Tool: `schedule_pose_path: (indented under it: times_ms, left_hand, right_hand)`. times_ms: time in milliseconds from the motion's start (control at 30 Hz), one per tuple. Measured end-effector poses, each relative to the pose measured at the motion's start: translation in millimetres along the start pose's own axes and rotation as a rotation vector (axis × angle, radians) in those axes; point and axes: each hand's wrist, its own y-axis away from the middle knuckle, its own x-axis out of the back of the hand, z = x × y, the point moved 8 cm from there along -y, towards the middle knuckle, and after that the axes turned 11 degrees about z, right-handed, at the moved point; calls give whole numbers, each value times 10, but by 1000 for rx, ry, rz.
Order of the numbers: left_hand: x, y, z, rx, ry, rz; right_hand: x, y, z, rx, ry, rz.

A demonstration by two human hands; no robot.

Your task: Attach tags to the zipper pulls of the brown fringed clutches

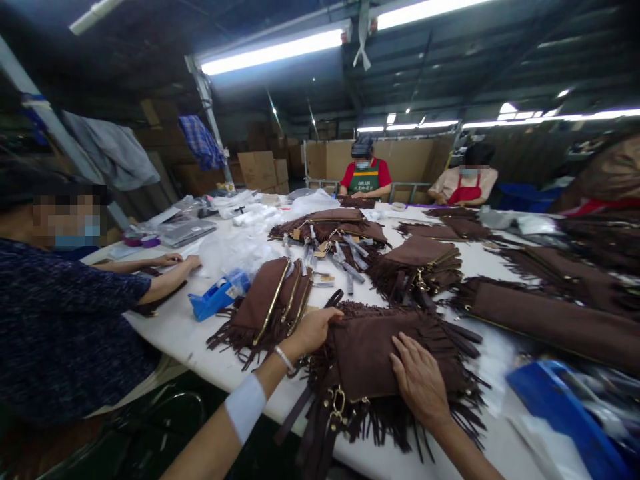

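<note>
Brown fringed fabric bag (367, 350) lies flat on the near edge of the white counter (200, 350), under both hands. Right hand (420, 377) is palm down on its face, fingers lightly spread, gripping nothing. Left hand (313, 328) has bent fingers at the upper left corner, by a dark brown strap loop (334, 298); can't tell if it pinches edge or strap.

Progress, judged from layout: bag looks fully made up. Gold metal clasp (339, 402) is attached, hanging at the lower left; front panel fairly smooth. Fringe is loose and splayed, no plastic around the bag. More bags may be underneath; can't count.

Plenty more lie about. Brown pouches with gold zippers (267, 297) sit just left, unwrapped. Brown stack with gold clips (415, 260) is just beyond, also uncovered. Long brown fringed bags (550, 320) lie to the right, no wrap seen. Middle brown pile with tan tags (325, 228) has plastic-covered strips in front, so that lot looks partly covered. Crumpled clear plastic (250, 250) and blue tape dispenser (215, 300) are near the pouches; neither hand touches them.
</note>
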Motion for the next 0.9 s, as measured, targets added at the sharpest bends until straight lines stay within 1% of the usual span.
schedule_pose_path:
  times_ms: [33, 100, 133, 200, 300, 367, 467, 567, 667, 733, 800, 900]
  left_hand:
    - [-29, -186, -54, -16, -45, -6]
    - [-115, -419, -214, -33, -111, -46]
    - [-156, -472, -307, -40, -144, -68]
    - [-223, -486, -489, -51, -221, -108]
    - [-275, -405, -671, -64, -340, -139]
    - [-273, -355, -699, -70, -411, -136]
    - [-203, -312, -618, -65, -486, -115]
    - [-50, -248, -468, -21, -534, -90]
    - [130, -76, -352, 52, -564, -62]
    - [212, 95, -345, 102, -570, -46]
    - [235, 276, -418, 149, -555, -45]
    - [192, 496, -643, 232, -513, -57]
  right_hand:
    - [-1, 7, -2, 6, 4, -2]
    - [-11, 23, -2, 15, 14, -8]
    - [-18, 31, -1, 18, 16, -9]
    - [-34, 44, 1, 23, 15, -7]
    - [-46, 52, 8, 18, -6, 6]
    - [-40, 52, 23, 7, -17, 19]
    - [-31, 54, 49, -1, -28, 24]
    - [-33, 63, 66, 2, -46, 7]
    - [-18, 71, 70, -1, -58, 13]
    - [-11, 76, 62, -3, -64, 22]
    - [-16, 77, 55, -7, -67, 23]
    - [-30, 67, 65, -15, -67, 22]
